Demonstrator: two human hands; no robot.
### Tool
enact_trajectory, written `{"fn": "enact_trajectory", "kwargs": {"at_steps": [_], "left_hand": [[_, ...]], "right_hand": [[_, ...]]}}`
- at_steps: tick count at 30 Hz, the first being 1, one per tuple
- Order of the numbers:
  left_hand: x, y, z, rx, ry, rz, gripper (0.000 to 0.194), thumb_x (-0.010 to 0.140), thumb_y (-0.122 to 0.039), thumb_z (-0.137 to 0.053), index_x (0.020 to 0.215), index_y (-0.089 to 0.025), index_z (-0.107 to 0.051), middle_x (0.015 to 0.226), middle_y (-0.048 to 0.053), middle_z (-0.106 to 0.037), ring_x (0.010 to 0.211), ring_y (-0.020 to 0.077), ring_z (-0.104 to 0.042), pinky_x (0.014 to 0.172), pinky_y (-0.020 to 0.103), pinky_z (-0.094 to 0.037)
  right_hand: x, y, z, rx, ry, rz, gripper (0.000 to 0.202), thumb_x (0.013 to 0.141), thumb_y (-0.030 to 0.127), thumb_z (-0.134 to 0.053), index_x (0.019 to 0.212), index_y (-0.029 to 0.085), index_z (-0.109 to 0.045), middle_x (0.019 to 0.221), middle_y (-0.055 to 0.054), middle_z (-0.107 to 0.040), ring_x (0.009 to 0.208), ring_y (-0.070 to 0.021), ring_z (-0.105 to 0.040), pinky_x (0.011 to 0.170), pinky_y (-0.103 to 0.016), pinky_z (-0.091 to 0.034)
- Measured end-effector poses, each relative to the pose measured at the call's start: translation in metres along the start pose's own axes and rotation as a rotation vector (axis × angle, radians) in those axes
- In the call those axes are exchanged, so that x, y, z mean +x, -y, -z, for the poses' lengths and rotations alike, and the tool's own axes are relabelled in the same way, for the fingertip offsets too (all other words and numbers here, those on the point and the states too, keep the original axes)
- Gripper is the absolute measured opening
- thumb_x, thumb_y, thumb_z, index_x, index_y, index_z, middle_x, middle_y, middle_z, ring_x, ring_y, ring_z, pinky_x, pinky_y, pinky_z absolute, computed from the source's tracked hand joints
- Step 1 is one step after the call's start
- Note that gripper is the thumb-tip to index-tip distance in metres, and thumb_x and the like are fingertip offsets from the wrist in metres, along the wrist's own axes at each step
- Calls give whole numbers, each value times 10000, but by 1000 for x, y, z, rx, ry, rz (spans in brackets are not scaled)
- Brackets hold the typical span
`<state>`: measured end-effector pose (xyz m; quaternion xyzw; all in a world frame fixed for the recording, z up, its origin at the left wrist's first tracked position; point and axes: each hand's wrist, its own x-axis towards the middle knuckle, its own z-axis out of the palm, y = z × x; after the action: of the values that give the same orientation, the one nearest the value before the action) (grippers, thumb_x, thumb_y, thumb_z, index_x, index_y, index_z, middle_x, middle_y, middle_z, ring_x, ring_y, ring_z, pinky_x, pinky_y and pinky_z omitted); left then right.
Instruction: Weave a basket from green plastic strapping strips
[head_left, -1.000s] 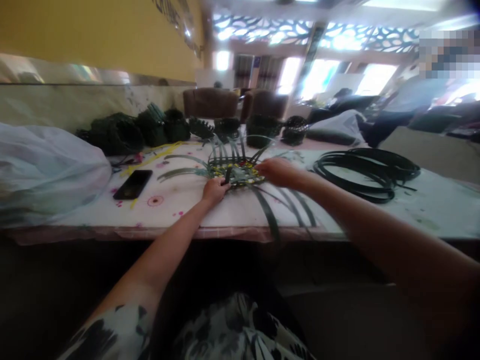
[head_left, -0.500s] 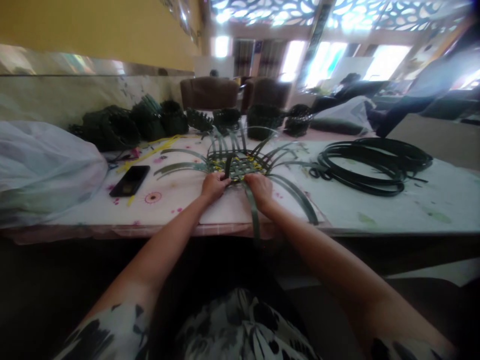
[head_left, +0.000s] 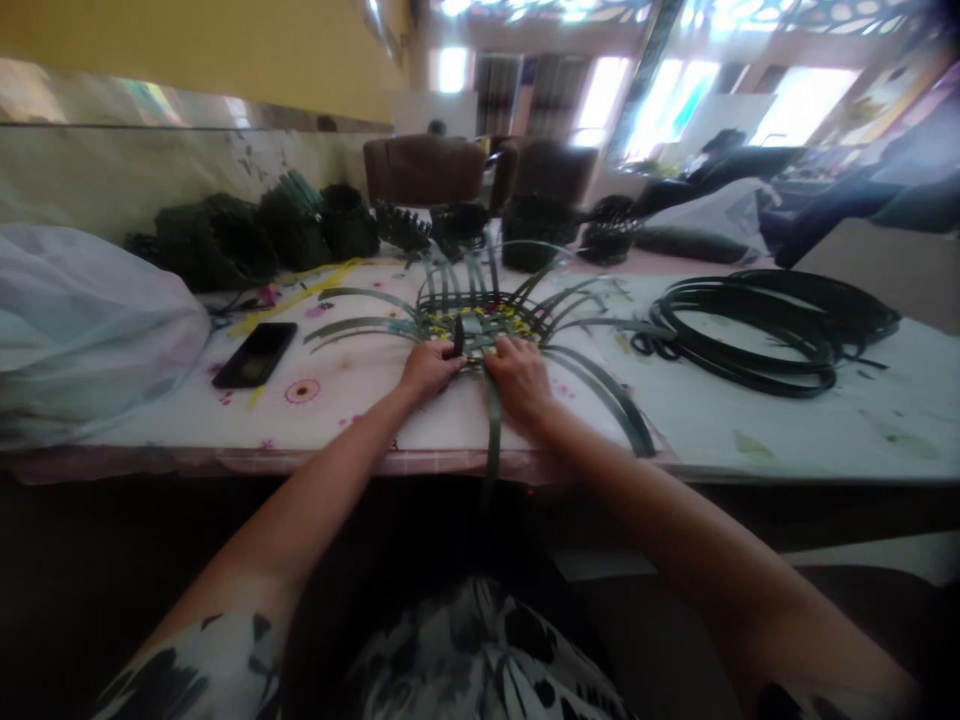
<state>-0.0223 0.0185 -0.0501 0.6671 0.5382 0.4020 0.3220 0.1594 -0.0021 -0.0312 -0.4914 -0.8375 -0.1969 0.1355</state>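
Note:
A half-woven basket [head_left: 480, 322] of dark green strips with yellow ones among them lies on the table, its loose strip ends fanning outward. At its near left edge my left hand [head_left: 433, 367] is closed, pinching a dark upright strip [head_left: 459, 334] between thumb and fingers. My right hand [head_left: 519, 372] grips the near right edge, its fingers curled over the weave. Below it, a long green strip [head_left: 493, 430] hangs toward me over the table's front edge. The fingertips of both hands are partly hidden by the strips.
A coil of dark strip [head_left: 750, 335] lies to the right, with scissors [head_left: 655, 345] beside it. To the left are a phone [head_left: 256, 355] and a white plastic bag [head_left: 90, 340]. Several dark woven baskets [head_left: 349, 220] line the back, near yellow strips [head_left: 300, 298].
My right hand's fingers have shifted slightly up over the weave. The hanging strip has swung left, and the upright strip looks narrower. The camera view has shifted a little.

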Motion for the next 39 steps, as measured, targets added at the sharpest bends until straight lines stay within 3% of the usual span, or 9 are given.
{"fn": "enact_trajectory", "kwargs": {"at_steps": [6, 13, 18, 23, 25, 27, 30, 34, 39], "left_hand": [[-3, -12, 5, 92, 29, -32, 236, 807, -364, -615, 696, -160, -656, 460, -44, -474, 442, 122, -472, 481, 232, -334], [5, -10, 3, 253, -24, -56, 170, 760, -310, -654, 747, -151, -714, 696, 16, -665, 684, 164, -578, 594, 243, -371], [3, -11, 1, 292, -17, -61, 176, 788, -304, -643, 741, -150, -714, 716, 20, -677, 702, 167, -587, 618, 245, -389], [-5, -11, 4, 290, -61, -137, 138, 806, -275, -663, 848, -166, -734, 850, 33, -708, 831, 180, -632, 735, 255, -450], [-14, -13, 11, 277, -111, -195, 182, 813, -239, -664, 967, -175, -737, 960, 49, -715, 901, 182, -638, 808, 265, -467], [-26, -16, 20, 289, -237, -235, 207, 839, -221, -641, 1025, -178, -722, 1014, 61, -703, 918, 177, -632, 839, 270, -472], [-47, -23, 26, 377, -359, -259, 137, 882, -221, -594, 930, -169, -711, 941, 57, -692, 849, 169, -626, 811, 270, -480], [-58, -29, 8, 489, -146, -356, 159, 906, -194, -557, 939, -168, -710, 1000, 75, -703, 936, 188, -651, 858, 279, -496], [-29, -30, -25, 635, -90, -306, 345, 919, -144, -503, 1244, -154, -616, 1248, 132, -657, 1114, 241, -633, 942, 334, -495]], "right_hand": [[7, -7, 8, 35, 131, 48, 315, 971, 143, -396, 939, 169, -708, 951, -109, -647, 904, -238, -563, 740, -347, -315], [5, -9, 14, 175, 172, -105, 312, 971, 155, -400, 1141, 200, -658, 1090, -80, -653, 834, -176, -600, 619, -288, -300], [12, -12, 6, 210, 230, -94, 278, 962, 206, -431, 964, 182, -708, 987, -74, -685, 791, -176, -617, 612, -284, -315], [19, -17, 0, 184, 211, 8, 225, 920, 173, -482, 949, 196, -704, 1020, -67, -695, 860, -186, -637, 635, -274, -333], [21, -19, 0, 179, 206, 29, 212, 905, 167, -499, 937, 191, -706, 1026, -68, -696, 876, -184, -638, 643, -266, -339], [24, -20, -1, 168, 205, 26, 208, 890, 163, -508, 926, 187, -712, 1010, -70, -699, 864, -183, -639, 637, -266, -336], [29, -22, -3, 141, 215, 3, 200, 872, 178, -519, 914, 183, -715, 979, -77, -706, 833, -191, -643, 618, -275, -328], [35, -22, -3, 139, 212, -8, 201, 865, 209, -530, 926, 201, -722, 1037, -77, -710, 889, -210, -660, 636, -267, -355], [37, -19, -4, 161, 215, -33, 235, 897, 272, -524, 988, 215, -732, 1076, -88, -713, 943, -230, -672, 680, -268, -403]]}}
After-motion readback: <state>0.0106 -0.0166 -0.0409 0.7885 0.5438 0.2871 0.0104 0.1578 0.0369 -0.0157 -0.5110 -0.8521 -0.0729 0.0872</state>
